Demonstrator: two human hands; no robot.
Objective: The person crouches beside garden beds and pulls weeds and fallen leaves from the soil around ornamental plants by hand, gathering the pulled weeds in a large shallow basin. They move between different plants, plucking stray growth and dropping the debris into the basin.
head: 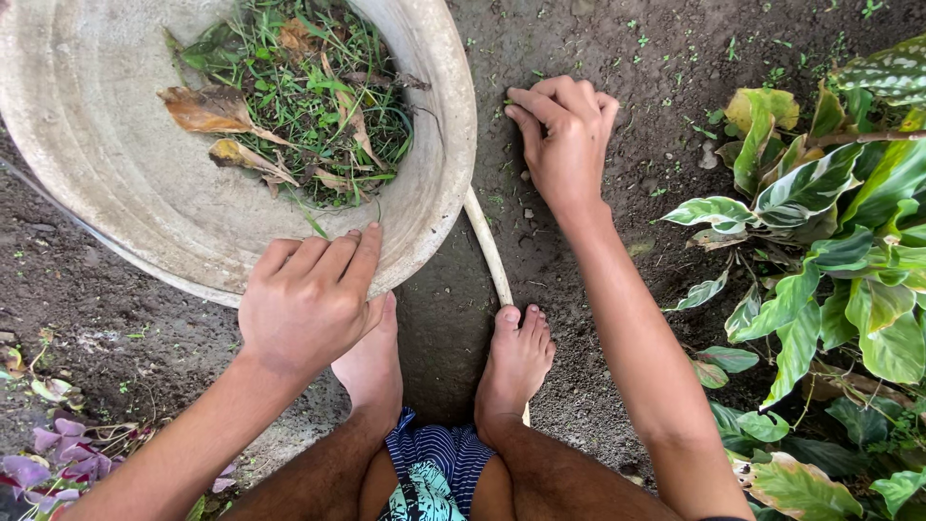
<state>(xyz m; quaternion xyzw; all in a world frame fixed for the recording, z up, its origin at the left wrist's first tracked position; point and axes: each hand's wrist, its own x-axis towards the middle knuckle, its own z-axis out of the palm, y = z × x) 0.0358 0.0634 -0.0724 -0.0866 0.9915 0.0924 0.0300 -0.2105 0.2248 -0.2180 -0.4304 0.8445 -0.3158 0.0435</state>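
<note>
Already the basin (116, 183) holds a heap of weeds (299, 96), the left hand (309, 299) curled empty over its near rim, while right of it the right hand (562, 135) pinches among soil (617, 58) sprouts yet unpulled.

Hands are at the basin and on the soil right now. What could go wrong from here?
1. The left hand rests on the rim of the wide basin, which holds pulled weeds and dry leaves; pressing down there might tip it and spill them.
2. The right hand pinches at bare soil near the variegated plant; a wider grab could tear its leaves.
3. A pale stick lies by the bare right foot; it could roll underfoot.
</note>
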